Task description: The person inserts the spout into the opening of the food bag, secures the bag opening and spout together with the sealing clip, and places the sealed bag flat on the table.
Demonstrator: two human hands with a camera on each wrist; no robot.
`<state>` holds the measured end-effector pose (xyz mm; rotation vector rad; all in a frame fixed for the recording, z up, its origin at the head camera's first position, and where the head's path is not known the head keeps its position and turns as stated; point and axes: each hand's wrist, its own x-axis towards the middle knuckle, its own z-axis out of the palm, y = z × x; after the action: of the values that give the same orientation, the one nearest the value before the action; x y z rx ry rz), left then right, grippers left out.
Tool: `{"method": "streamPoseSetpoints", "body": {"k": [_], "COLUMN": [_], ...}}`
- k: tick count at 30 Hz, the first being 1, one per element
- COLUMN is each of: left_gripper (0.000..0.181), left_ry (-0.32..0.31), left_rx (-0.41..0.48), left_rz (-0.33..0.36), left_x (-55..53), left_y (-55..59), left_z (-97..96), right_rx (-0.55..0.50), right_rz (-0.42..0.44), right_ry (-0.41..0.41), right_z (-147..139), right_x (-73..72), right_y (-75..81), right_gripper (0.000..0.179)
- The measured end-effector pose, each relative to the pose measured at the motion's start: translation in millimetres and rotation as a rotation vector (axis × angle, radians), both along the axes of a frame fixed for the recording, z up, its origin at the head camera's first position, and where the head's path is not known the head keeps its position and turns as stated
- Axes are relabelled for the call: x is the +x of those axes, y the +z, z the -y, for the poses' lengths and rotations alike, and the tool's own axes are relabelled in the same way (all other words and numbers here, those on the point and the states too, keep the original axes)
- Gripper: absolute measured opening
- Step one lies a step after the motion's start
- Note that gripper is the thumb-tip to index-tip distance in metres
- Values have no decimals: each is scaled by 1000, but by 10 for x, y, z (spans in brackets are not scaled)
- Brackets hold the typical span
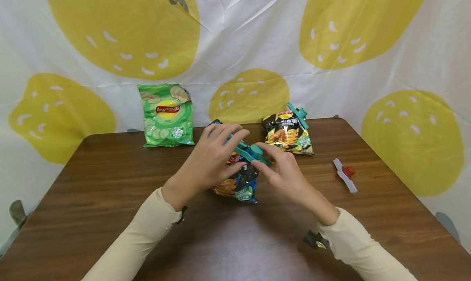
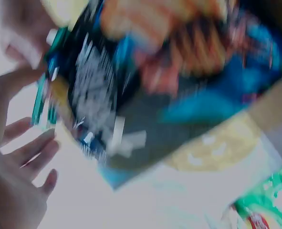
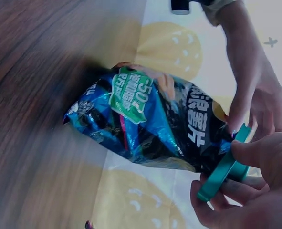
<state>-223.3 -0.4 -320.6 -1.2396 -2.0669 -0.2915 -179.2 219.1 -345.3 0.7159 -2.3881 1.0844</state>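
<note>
A dark blue and black chip bag (image 1: pixel 241 180) stands at mid-table, its top caught in a teal bag clip (image 1: pixel 244 153). My right hand (image 1: pixel 285 172) pinches the clip between thumb and fingers; the right wrist view shows the thumb on the clip's bar (image 3: pixel 217 176). Spread over the bag's upper left side is my left hand (image 1: pixel 209 160), its fingers fairly straight. Its thumb (image 3: pixel 241 114) touches the bag's top corner near the clip. Motion blurs the bag (image 2: pixel 145 95) in the left wrist view. My left hand hides part of the bag in the head view.
A green chip bag (image 1: pixel 167 121) stands at the back left against the lemon-print cloth (image 1: pixel 243 39). At the back right, a black and yellow chip bag (image 1: pixel 288 133) wears another teal clip (image 1: pixel 299 115). A white and red clip (image 1: pixel 345 175) lies on the wooden table (image 1: pixel 92 207).
</note>
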Motion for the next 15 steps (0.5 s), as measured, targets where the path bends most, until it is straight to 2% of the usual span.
{"method": "streamPoseSetpoints", "body": {"k": [3,9,12,15], "left_gripper": [68,46,37,27], "left_ry": [12,31,-6,-102], "left_rx": [16,-41,-34,50], "left_rz": [95,212,266,383], "left_x": [-79,-136,-149,-176], "left_y": [44,10,-1,-10], "left_z": [138,199,169,151], "right_rx": [-23,-26,-40,-73], "right_rz": [31,52,68,107], "right_ry": [9,15,18,41], "right_z": [-13,-17,-11,-3], "right_x": [-27,-46,-45,-43], "right_y": [-21,-52,-57,-48], "right_gripper": [38,38,38,37]}}
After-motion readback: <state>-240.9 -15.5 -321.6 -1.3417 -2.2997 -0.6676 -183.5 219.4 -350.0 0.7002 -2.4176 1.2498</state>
